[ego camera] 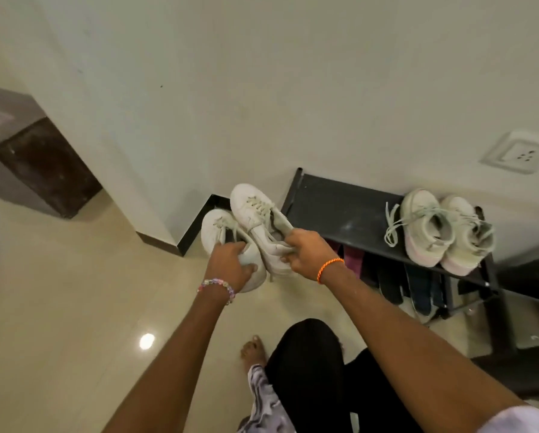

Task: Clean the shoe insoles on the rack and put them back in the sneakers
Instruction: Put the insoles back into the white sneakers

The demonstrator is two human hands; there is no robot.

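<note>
White leather, scuffed grey in places: four sneakers are in view, two pairs. One pair is in the person's hands, held above the cream floor tiles (pixel 59 292) just left of the rack. The left hand (pixel 227 260) curls its fingers round the heel of the left sneaker (pixel 218 232), thumb under the sole edge. The right hand (pixel 305 254) grips the heel and collar of the right sneaker (pixel 255 214), whose toe points up toward the wall; the two shoes touch side by side. The second pair of sneakers (pixel 440 229) stands on the top shelf of the black shoe rack (pixel 333 210), at its right end, laces loose and one lace trailing to the left over the shelf.

On the lower shelf lie several flat insoles (pixel 418 285) (dark blue, black and pinkish ones overlap, so I cannot count them surely), partly hidden by the top shelf and by the right forearm.

Each wrist carries one bracelet: a beaded bracelet (pixel 218 287) on the left, an orange cord bracelet (pixel 327 268) on the right. A wall socket (pixel 518 154) sits on the wall above the rack. One bare foot (pixel 252 350) rests on the tiles beside the black trousers (pixel 308 370).
</note>
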